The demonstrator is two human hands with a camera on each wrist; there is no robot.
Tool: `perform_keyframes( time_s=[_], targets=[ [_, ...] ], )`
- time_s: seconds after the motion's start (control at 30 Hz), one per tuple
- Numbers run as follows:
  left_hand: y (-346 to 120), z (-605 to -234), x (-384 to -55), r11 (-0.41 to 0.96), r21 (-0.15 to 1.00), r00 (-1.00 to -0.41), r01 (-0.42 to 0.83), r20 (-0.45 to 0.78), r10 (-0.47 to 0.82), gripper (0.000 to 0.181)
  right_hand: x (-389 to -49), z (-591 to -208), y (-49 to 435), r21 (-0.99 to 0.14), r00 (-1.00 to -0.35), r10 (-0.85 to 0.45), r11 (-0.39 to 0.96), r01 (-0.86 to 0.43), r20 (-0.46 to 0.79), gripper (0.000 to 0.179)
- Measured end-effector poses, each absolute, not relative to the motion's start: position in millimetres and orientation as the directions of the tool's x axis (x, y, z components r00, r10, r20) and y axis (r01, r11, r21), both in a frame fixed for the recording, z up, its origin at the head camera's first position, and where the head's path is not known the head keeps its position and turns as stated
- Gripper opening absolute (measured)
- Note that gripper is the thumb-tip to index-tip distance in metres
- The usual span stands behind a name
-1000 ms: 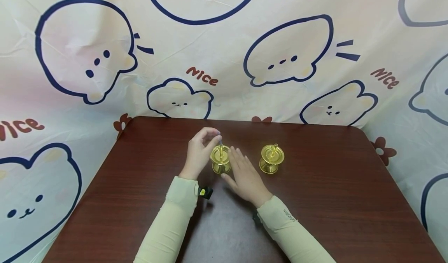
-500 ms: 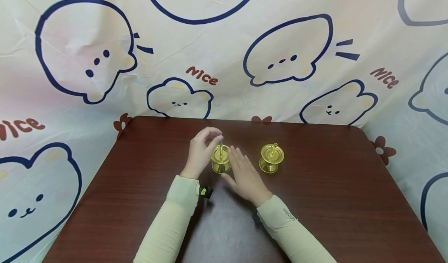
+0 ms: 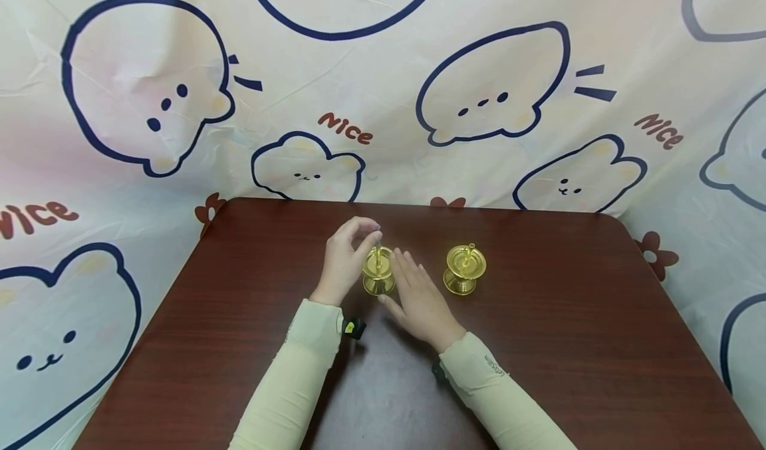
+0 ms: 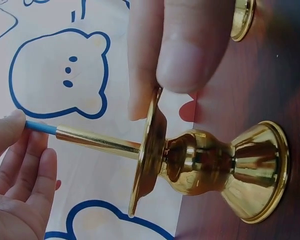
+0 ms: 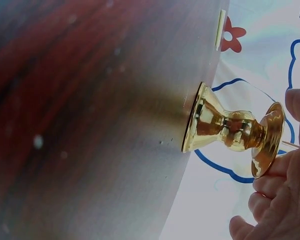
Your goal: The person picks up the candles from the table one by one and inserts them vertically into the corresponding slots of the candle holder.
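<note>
A shiny gold pedestal stand [image 3: 378, 287] has a shallow dish and an upright tube [image 4: 97, 141]. A thin blue stick [image 4: 40, 127] stands out of the top of the tube. My left hand [image 3: 341, 264] pinches the stick's upper end between thumb and fingers. My right hand [image 3: 421, 307] lies flat on the right of the stand, fingers straight. In the left wrist view, right-hand fingertips [image 4: 182, 65] touch the dish rim. My right hand's fingers [image 5: 270, 187] also show beside the dish in the right wrist view. The stand's foot rests flat on the table.
A second gold stand [image 3: 465, 270], with a small ring at its top, stands to the right on the dark brown table [image 3: 556, 343]. A patterned cloth backdrop [image 3: 395, 91] hangs behind the table and along its sides.
My left hand has shifted very slightly right, still pinching the blue stick. The right hand stays in place beside the dish.
</note>
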State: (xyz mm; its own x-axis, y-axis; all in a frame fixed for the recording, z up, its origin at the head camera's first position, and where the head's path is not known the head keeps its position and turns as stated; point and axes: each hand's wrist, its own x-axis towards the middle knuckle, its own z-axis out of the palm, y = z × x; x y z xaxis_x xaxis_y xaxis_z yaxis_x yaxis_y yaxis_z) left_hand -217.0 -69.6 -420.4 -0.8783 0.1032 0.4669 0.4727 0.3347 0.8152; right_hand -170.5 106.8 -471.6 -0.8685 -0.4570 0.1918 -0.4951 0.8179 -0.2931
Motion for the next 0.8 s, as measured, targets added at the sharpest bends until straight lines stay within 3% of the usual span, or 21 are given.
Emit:
perform_keyframes(
  time_s=[0.8],
  targets=[
    [-66.5,-419.0,-210.5,0.383,0.797,-0.875,0.467,0.479,0.072,0.017,-168.4,-468.7,106.3,-0.295,-0.869,-0.454,0.818,-0.495,0.198,0.075]
  ],
)
